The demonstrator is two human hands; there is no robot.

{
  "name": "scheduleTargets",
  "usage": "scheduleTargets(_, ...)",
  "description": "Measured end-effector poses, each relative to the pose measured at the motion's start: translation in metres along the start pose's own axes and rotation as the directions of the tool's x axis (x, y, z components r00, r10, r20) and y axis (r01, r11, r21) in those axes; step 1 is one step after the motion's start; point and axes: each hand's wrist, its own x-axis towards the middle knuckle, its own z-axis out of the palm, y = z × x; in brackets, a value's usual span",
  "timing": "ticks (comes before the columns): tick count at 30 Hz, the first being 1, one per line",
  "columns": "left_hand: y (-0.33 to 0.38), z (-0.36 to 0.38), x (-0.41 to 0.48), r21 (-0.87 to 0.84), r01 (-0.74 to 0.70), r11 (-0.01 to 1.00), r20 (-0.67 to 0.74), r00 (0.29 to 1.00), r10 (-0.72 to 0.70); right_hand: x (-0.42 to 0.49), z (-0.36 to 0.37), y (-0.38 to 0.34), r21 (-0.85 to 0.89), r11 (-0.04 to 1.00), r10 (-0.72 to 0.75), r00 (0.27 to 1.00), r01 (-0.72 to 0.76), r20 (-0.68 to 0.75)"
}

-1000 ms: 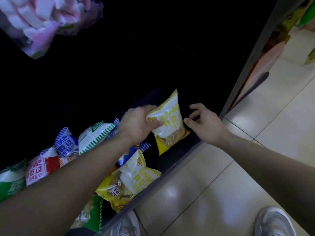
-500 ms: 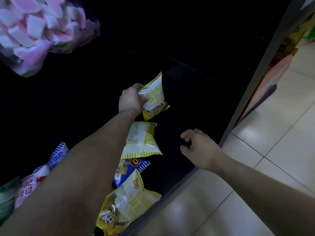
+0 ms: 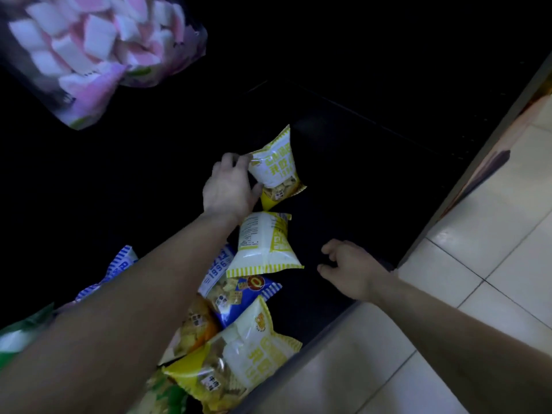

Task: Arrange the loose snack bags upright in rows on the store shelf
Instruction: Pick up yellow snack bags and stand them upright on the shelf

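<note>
Deeper into the shelf it goes: a second ago the left hand (image 3: 230, 186) had the yellow-and-white cracker bag (image 3: 276, 168) near the front lip, and now the bag stands upright well back on the dark shelf (image 3: 373, 162). Fingers hook over its top corner and the thumb presses its lower edge, so it is clamped firm. The right hand (image 3: 349, 270) has dropped away to the front edge, loosely curled, holding nothing. Just below the left wrist lies a matching bag (image 3: 263, 243), back side up (its print too small to read). Further out, a blue bag (image 3: 239, 291), half under the forearm, reads "1996". The shelf's rear is lost in darkness, and the marshmallow bag (image 3: 98, 49) top left is cut off.
</note>
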Motion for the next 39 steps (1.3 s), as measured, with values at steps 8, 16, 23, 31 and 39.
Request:
scheduleTargets(8, -0.08, -0.028, -0.119, -0.06, 0.013, 0.998, 0.168, 0.986, -0.003, 0.007, 0.033, -0.047, 0.045, 0.997, -0.065, 0.998, 0.065, 0.004)
scheduleTargets(16, -0.075, -0.029, -0.143, -0.191, -0.007, 0.982, 0.17, 0.985, 0.04, 0.002, 0.018, -0.077, -0.217, 0.935, -0.333, 0.906, 0.282, -0.259)
scheduleTargets(23, -0.071, -0.034, -0.133, -0.232, 0.027, 0.972, 0.144, 0.99, 0.007, -0.002, -0.004, -0.088, -0.24, 0.884, -0.465, 0.797, 0.4, -0.385)
scheduleTargets(31, -0.047, -0.023, -0.119, -0.268, -0.016, 0.963, 0.138, 0.989, 0.055, 0.001, -0.037, -0.069, -0.114, 0.967, -0.251, 0.786, 0.227, -0.566)
scheduleTargets(39, -0.031, -0.008, -0.116, -0.288, -0.089, 0.953, 0.245, 0.956, 0.163, 0.003, -0.031, -0.035, -0.025, 0.965, -0.25, 0.886, 0.261, -0.391)
